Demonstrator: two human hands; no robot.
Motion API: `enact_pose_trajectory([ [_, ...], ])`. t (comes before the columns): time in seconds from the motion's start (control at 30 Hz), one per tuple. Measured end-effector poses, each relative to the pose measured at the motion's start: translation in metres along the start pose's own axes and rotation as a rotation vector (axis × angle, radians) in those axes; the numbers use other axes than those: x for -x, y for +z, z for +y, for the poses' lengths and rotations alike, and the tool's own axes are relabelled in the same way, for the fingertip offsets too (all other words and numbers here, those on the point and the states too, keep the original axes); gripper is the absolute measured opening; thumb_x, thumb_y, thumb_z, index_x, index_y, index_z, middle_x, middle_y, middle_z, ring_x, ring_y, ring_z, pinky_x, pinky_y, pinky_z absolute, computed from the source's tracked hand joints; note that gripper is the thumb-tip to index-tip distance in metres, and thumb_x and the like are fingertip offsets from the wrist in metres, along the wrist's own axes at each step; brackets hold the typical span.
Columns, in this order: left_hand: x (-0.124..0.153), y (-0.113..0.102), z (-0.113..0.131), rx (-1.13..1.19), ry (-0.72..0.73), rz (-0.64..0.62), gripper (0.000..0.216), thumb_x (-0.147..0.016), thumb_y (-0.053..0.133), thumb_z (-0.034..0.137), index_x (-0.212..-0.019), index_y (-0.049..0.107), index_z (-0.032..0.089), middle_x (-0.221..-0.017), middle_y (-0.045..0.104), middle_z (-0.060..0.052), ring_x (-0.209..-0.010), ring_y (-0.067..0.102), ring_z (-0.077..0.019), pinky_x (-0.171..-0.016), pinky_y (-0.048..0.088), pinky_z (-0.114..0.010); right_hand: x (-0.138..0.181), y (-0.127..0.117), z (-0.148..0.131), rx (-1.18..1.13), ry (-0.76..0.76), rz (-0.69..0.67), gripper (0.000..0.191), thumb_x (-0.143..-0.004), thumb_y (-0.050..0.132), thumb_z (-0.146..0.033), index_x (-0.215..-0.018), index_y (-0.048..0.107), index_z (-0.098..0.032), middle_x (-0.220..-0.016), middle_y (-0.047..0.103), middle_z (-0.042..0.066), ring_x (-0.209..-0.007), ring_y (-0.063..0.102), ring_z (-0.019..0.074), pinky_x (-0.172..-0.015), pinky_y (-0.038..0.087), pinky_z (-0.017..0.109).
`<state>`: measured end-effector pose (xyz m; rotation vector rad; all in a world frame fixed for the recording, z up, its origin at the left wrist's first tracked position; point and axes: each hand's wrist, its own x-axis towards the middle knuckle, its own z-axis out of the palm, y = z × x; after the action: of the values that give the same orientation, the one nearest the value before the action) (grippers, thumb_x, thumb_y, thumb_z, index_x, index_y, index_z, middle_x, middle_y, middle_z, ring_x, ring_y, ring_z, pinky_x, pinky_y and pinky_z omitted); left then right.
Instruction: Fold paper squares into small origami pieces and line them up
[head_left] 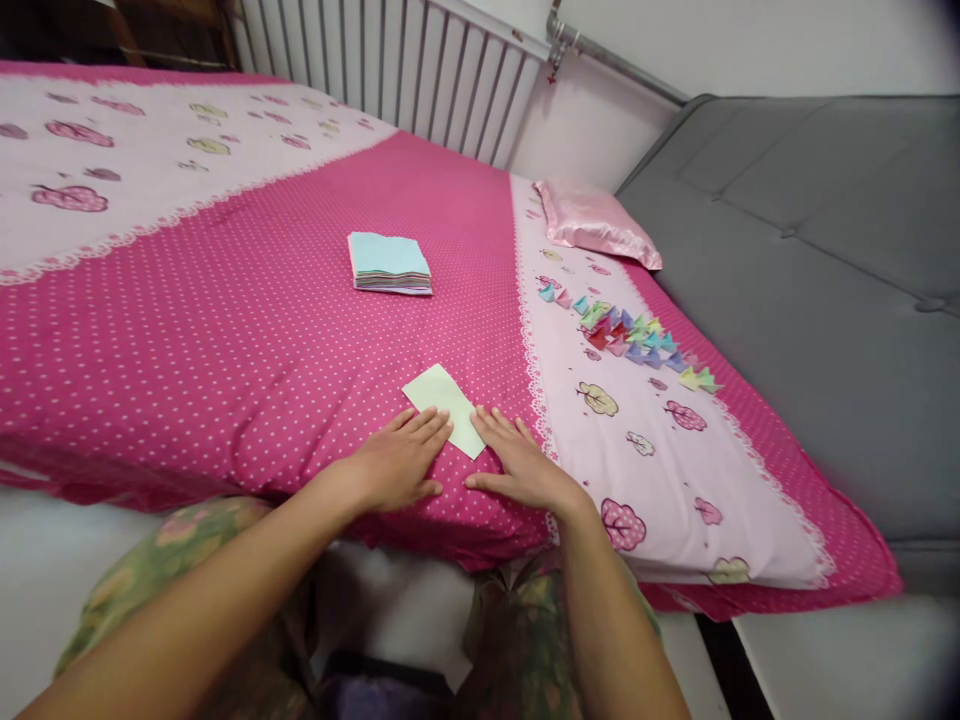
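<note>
A pale yellow-green folded paper point(446, 405) lies on the pink dotted bedspread point(262, 320) near the bed's front edge. My left hand point(397, 462) rests flat on the bedspread, fingers stretched out, its fingertips touching the paper's near left edge. My right hand point(517, 465) lies flat too, fingers stretched, its fingertips at the paper's near right corner. Neither hand holds anything.
A stack of coloured paper sheets point(390, 265) with a light blue top sits farther back. Several small folded paper shapes point(630, 335) lie in a row on the pale pink band at right. A pink satin pillow point(596, 222), a grey sofa point(810, 260) and a white radiator point(405, 70) lie beyond.
</note>
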<state>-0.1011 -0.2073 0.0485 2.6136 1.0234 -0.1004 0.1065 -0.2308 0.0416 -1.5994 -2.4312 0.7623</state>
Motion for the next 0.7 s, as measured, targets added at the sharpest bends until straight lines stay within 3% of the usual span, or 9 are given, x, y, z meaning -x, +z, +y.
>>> enact_pose_trajectory([
  [0.27, 0.008, -0.012, -0.015, -0.010, -0.007, -0.065, 0.062, -0.082, 0.047, 0.038, -0.135, 0.031, 0.011, -0.144, 0.023, -0.013, -0.133, 0.019, -0.0227, -0.107, 0.014, -0.033, -0.001, -0.005, 0.011, -0.083, -0.011, 0.099, 0.062, -0.077, 0.058, -0.041, -0.132, 0.037, -0.022, -0.140, 0.033, 0.009, -0.132, 0.025, 0.0251, -0.106, 0.022, 0.045],
  [0.53, 0.006, -0.019, -0.023, 0.130, 0.054, 0.115, 0.034, -0.084, 0.045, 0.026, -0.116, 0.051, 0.016, -0.127, 0.050, -0.011, -0.114, 0.049, -0.0213, -0.094, 0.038, -0.032, -0.002, -0.005, 0.007, -0.097, 0.039, 0.245, 0.047, -0.071, 0.067, -0.029, -0.117, 0.056, -0.026, -0.129, 0.050, 0.007, -0.122, 0.043, 0.0245, -0.102, 0.031, 0.041],
  [0.7, 0.004, -0.016, -0.027, 0.136, 0.072, 0.176, 0.027, -0.082, 0.048, 0.023, -0.108, 0.056, 0.018, -0.111, 0.060, -0.009, -0.103, 0.056, -0.0215, -0.088, 0.041, -0.032, -0.006, -0.002, 0.005, -0.103, 0.047, 0.323, 0.032, -0.075, 0.062, -0.026, -0.107, 0.063, -0.024, -0.121, 0.057, 0.007, -0.112, 0.052, 0.0221, -0.096, 0.038, 0.037],
])
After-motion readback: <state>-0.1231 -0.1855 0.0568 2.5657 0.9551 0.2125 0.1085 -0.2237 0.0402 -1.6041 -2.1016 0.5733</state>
